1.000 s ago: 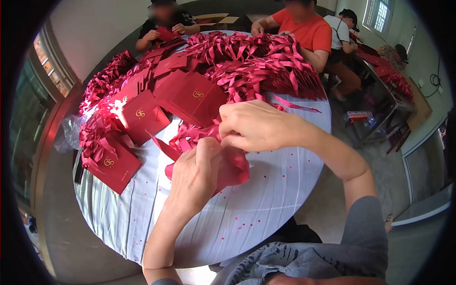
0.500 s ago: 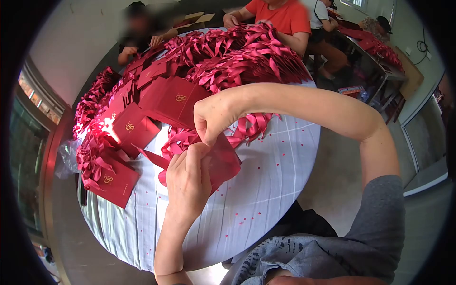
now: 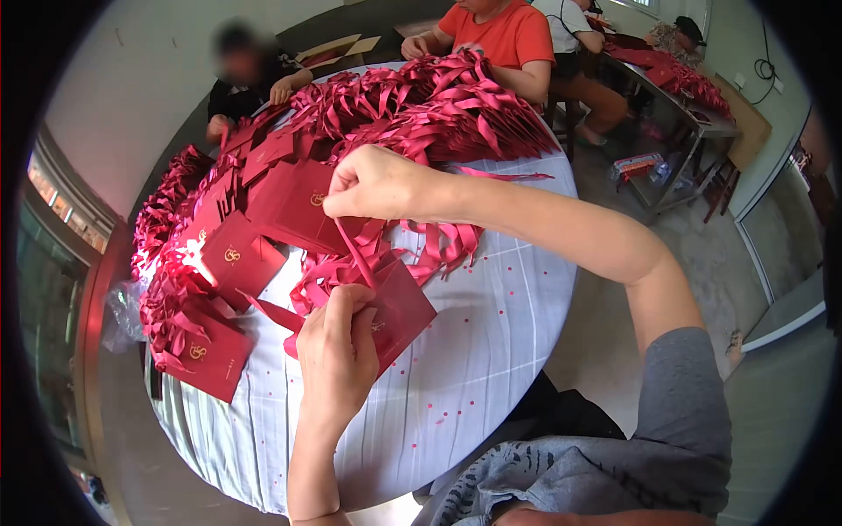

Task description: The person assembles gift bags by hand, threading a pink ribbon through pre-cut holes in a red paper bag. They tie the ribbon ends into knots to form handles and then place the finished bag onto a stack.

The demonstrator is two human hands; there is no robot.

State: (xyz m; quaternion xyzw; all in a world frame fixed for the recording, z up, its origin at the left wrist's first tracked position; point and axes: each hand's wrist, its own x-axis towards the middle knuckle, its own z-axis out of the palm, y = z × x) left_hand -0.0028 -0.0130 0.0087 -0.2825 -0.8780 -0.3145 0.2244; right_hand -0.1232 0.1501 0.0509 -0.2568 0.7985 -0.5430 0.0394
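Right hand (image 3: pixel 375 184) pinched on ribbon handle (image 3: pixel 356 252), beyond left hand (image 3: pixel 336 358), which clamps red gift bag (image 3: pixel 407 309). Apparently drawing ribbon through; next pull wants firm left grip.

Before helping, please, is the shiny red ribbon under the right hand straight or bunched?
Straight: the ribbon spans from right hand to red paper bag.

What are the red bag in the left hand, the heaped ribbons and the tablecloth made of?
Red bag: probably smooth paper or card, judging by its flat panel and straight edges.
Heaped ribbons: likely satin-like fabric, glossy, with bright highlights along loops.
Tablecloth: thin cloth or plastic, fairly matt and creased; I cannot tell which.
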